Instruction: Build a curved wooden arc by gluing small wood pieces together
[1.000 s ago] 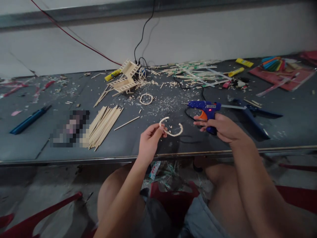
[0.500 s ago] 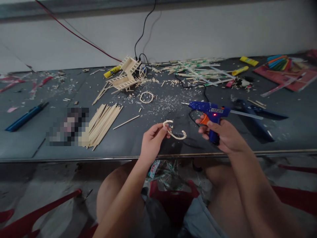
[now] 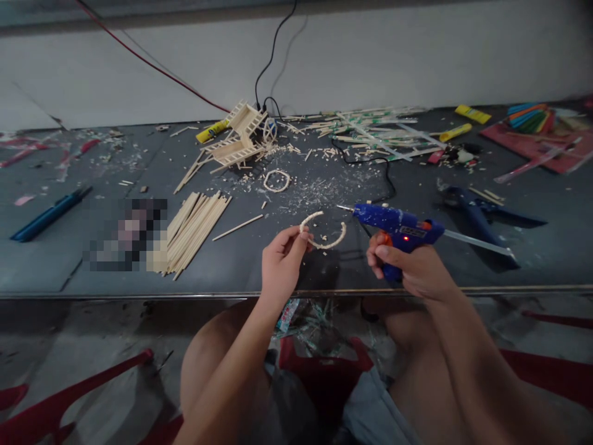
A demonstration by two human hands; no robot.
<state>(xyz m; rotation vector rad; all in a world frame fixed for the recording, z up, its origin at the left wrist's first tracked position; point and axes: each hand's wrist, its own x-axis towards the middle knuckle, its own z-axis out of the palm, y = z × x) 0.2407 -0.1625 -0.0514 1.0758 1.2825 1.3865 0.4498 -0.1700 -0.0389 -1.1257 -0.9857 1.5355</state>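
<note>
Between its thumb and fingers my left hand (image 3: 287, 254) pinches a curved, pale segmented ring (image 3: 328, 246) with a gap at its upper right. My right hand (image 3: 412, 262) is wrapped round the handle of a blue glue gun (image 3: 386, 219), fingers at the orange trigger. The gun's metal nozzle points left, near the open side of the ring but apart from it, and a clear glue stick (image 3: 477, 241) sticks out behind. A closed pale ring (image 3: 277, 181) lies on the dark table behind my left hand.
Wooden sticks (image 3: 194, 232) lie bundled at the left, beside a blurred patch. A small wooden model (image 3: 236, 145) stands at the back. Dark blue pliers (image 3: 482, 213) lie right of the gun, a blue pen-like tool (image 3: 50, 215) far left. Scraps litter the table.
The curved piece has turned in my left hand, and its open shape now faces the camera more. The glue gun has moved slightly down and right, its nozzle tilting up a little.
</note>
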